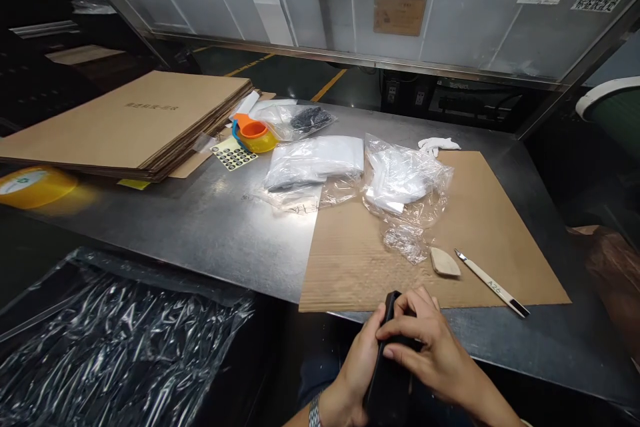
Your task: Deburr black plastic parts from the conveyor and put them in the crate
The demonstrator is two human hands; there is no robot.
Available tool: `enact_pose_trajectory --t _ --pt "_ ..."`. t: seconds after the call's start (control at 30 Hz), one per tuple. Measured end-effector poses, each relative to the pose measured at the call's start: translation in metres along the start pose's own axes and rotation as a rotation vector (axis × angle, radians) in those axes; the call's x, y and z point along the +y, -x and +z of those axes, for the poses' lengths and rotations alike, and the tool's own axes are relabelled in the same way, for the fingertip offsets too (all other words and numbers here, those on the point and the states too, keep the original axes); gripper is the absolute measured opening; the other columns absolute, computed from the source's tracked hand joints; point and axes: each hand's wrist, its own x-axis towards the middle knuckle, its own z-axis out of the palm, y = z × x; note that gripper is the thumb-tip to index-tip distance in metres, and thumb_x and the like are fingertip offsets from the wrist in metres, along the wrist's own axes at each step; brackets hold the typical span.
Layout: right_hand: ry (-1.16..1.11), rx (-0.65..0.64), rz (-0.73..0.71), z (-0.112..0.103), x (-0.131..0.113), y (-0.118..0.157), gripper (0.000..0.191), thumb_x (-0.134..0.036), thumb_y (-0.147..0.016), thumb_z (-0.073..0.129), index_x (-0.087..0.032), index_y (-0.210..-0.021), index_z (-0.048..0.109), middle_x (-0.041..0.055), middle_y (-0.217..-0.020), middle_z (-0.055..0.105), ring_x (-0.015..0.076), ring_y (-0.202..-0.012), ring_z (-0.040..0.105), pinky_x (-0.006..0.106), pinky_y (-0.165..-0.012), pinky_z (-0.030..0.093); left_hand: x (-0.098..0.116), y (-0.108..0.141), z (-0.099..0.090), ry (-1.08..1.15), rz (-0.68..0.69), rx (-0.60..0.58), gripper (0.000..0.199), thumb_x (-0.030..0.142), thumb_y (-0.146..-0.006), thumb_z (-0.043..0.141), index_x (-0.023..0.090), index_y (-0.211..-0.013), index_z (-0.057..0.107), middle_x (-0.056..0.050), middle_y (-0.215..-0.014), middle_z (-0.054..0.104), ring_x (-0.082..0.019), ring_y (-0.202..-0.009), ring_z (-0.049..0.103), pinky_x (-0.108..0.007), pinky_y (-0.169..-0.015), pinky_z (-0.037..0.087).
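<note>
A black flat object (387, 380) sits in both hands near the table's front edge, at the bottom centre. My left hand (355, 367) grips it from below and the left side. My right hand (430, 347) lies over its top, fingers curled across it. Just beyond the hands lies a brown cardboard sheet (350, 260) on the metal table (215, 227). On that sheet rest a craft knife (493, 283), a small pale wedge-shaped piece (445, 261) and crumpled clear plastic bags (405, 187).
A stack of flat cardboard (130, 120) fills the left back. Near it are a roll of yellow tape (30, 187), an orange and yellow tape dispenser (255, 135), a sticker sheet (233, 155) and bagged white items (315, 161). Clear plastic film (110, 353) lies lower left.
</note>
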Motion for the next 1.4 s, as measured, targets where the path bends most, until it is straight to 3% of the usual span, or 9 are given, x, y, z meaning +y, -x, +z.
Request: enact_pose_trajectory --t 0.2,0.37,0.47,0.67,0.77,1.0,1.1,1.27,1.4 --pt "-0.027 0.101 0.014 -0.010 0.008 0.000 0.042 -0.033 -0.075 0.069 -0.024 -0.114 0.057 0.0070 -0.106 0.048 0.0240 -0.101 0.043 0.041 -0.087 0.036 -0.005 0.002 -0.005 -0.185 -0.100 -0.031 0.062 0.063 -0.082 0.035 0.010 -0.094 0.066 -0.004 -0.044 0.057 -0.015 -0.035 0.049 -0.026 -0.041 0.037" --pt "-0.145 0.077 0.005 -0.017 0.013 -0.004 0.024 -0.025 -0.079 0.065 -0.022 -0.102 0.065 0.0049 -0.094 0.058 0.0192 -0.092 0.051 0.034 -0.080 0.041 -0.005 0.002 -0.004 -0.240 -0.152 -0.076 0.073 0.058 -0.087 0.019 0.008 -0.057 0.063 -0.007 -0.040 0.053 -0.012 -0.031 0.045 -0.022 -0.036 0.030" --pt "-0.242 0.115 0.003 -0.018 0.017 -0.004 0.020 -0.018 -0.081 0.060 -0.023 -0.099 0.068 0.0037 -0.089 0.062 0.0162 -0.086 0.056 0.029 -0.075 0.044 -0.007 0.000 -0.005 -0.249 -0.158 -0.062 0.079 0.055 -0.089 0.010 0.008 -0.049 0.060 -0.008 -0.040 0.051 -0.011 -0.031 0.045 -0.021 -0.035 0.029" --pt "-0.293 0.162 0.025 -0.017 0.017 -0.005 0.020 -0.013 -0.081 0.055 -0.021 -0.086 0.072 0.0038 -0.081 0.068 0.0153 -0.078 0.061 0.027 -0.070 0.046 -0.017 -0.010 -0.017 -0.251 -0.155 -0.065 0.071 0.064 -0.083 0.025 0.009 -0.059 0.064 -0.008 -0.039 0.054 -0.013 -0.031 0.046 -0.022 -0.035 0.030" --pt "-0.343 0.193 0.091 -0.016 0.019 -0.008 0.016 -0.018 -0.081 0.055 -0.020 -0.081 0.071 0.0039 -0.079 0.069 0.0165 -0.077 0.061 0.028 -0.070 0.045 -0.017 -0.012 -0.017 -0.245 -0.163 -0.058 0.074 0.060 -0.086 0.019 0.008 -0.059 0.064 -0.009 -0.039 0.054 -0.014 -0.032 0.047 -0.022 -0.036 0.032" --pt "-0.421 0.363 0.325 -0.004 0.035 0.002 0.034 -0.034 -0.092 0.034 -0.019 -0.065 0.048 -0.0011 -0.062 0.052 0.0120 -0.060 0.048 0.024 -0.059 0.037 -0.002 -0.003 -0.009 -0.253 -0.128 -0.048 0.077 0.062 -0.085 0.021 0.008 -0.048 0.061 -0.006 -0.042 0.050 -0.011 -0.033 0.047 -0.021 -0.035 0.029" --pt "-0.321 0.318 0.353 0.001 0.032 0.013 0.041 -0.042 -0.092 0.035 -0.019 -0.059 0.044 -0.0022 -0.056 0.047 0.0114 -0.055 0.045 0.025 -0.055 0.033 -0.002 -0.004 -0.012 -0.250 -0.048 -0.011 0.073 0.062 -0.085 0.025 0.008 -0.051 0.061 -0.006 -0.044 0.052 -0.011 -0.034 0.048 -0.021 -0.036 0.030" --pt "-0.271 0.116 0.365 0.008 0.017 0.018 0.018 -0.036 -0.086 0.049 -0.019 -0.090 0.054 -0.0033 -0.063 0.054 0.0120 -0.058 0.050 0.023 -0.055 0.034 -0.011 -0.006 -0.023 -0.262 0.132 0.116 0.061 0.067 -0.074 0.046 0.010 -0.082 0.064 -0.006 -0.055 0.062 -0.017 -0.043 0.056 -0.028 -0.045 0.042" --pt "-0.324 0.179 0.430 0.014 0.015 0.010 0.037 -0.041 -0.089 0.039 -0.019 -0.060 0.045 -0.0023 -0.051 0.051 0.0102 -0.048 0.047 0.022 -0.049 0.030 -0.015 -0.001 -0.025 -0.291 0.197 0.145 0.055 0.063 -0.071 0.055 0.010 -0.084 0.064 -0.006 -0.059 0.064 -0.019 -0.050 0.059 -0.030 -0.050 0.045"
